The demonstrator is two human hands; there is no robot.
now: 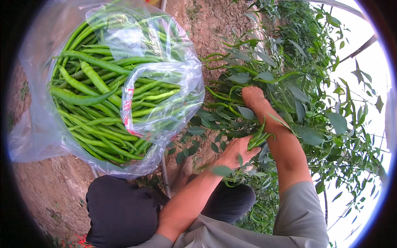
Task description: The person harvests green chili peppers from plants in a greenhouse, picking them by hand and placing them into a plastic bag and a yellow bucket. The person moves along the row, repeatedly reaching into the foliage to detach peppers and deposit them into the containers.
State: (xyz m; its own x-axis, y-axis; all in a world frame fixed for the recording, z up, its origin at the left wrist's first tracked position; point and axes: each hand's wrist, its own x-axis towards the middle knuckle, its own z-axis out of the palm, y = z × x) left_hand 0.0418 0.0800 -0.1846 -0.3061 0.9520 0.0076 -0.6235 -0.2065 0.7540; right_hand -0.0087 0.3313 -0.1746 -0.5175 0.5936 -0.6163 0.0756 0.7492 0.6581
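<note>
A clear plastic bag full of long green chili peppers stands open at the left, one bag handle folded over the peppers. My left hand, low in the middle, is closed around several green peppers that stick out past the fingers. Farther up, my right hand reaches into the leafy pepper plants, its fingers bent by the stems and hanging peppers; whether it grips one of them is hidden. More green peppers hang from the plant just left of that hand.
Pepper plants with dense leaves fill the right side, beside bright sheeting and thin poles. Bare brown soil runs between bag and plants. A pale pipe lies on the ground near my knees.
</note>
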